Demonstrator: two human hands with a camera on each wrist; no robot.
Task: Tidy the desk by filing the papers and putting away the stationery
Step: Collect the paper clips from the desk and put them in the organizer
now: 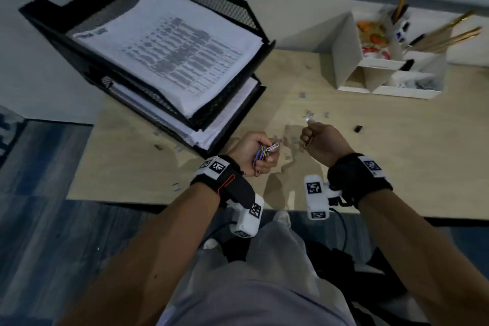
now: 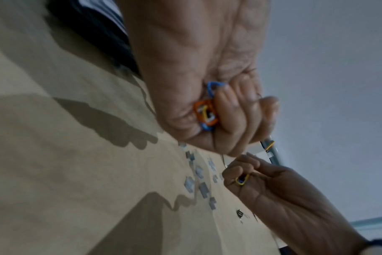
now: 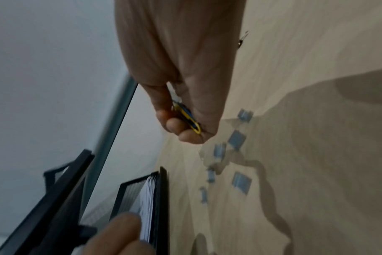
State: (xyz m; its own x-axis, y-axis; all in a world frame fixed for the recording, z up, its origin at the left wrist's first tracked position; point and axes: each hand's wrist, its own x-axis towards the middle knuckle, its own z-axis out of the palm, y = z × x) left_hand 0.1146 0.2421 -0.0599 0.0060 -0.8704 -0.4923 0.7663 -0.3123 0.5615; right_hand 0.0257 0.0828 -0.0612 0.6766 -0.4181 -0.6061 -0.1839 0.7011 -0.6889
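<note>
Both the left hand (image 1: 258, 152) and right hand (image 1: 321, 141) clutch paper clips (image 1: 267, 152); papers (image 1: 169, 47) fill the tray (image 1: 53, 18).

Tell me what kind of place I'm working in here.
Most likely an office or study desk: a black mesh paper tray stacked with printed sheets, a white desk organiser holding pencils, and staple strips scattered on the wooden desktop.

Your desk (image 1: 370, 156) is pale matt wood-grain laminate. The tray (image 1: 227, 12) at upper left is black metal mesh, holding white matt paper (image 1: 169, 42). The clips (image 1: 266, 152) in your left hand look like coloured coated wire; the organiser (image 1: 346, 53) is white and matt.
</note>
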